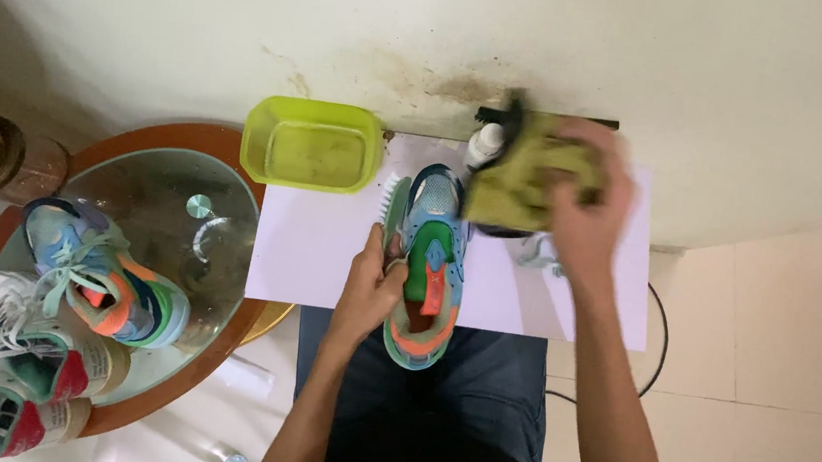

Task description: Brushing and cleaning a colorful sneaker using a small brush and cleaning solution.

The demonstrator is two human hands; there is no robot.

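- Head view: the person sat at a white rectangular sheet (321,243) spread as a work surface, with knees in dark blue jeans (477,385) below its near edge.
- The left hand (371,292) was closed around the side of a blue, green and orange lace-less sneaker (431,267), which stood upright on the sheet's near edge, toe pointing away; a green-handled white-bristled brush (395,205) lay against the shoe, just beyond that hand.
- The right hand (586,212) clutched an olive-green crumpled cloth (525,172), blurred, beside the shoe's toe.
- A small white bottle (485,143) stood at the far edge, partly hidden by the cloth.
- A lime-green square plastic tub (312,143) holding water sat at the sheet's far left corner.
- To the left stood a round glass-topped table with a reddish wooden rim (213,343), bearing a matching colourful sneaker (104,279) and two white, green and red sneakers (23,366).
- The wall behind (645,53) was cream, stained brown above the bottle; the floor (775,372) was pale tile, with a black cable (661,342) on it.
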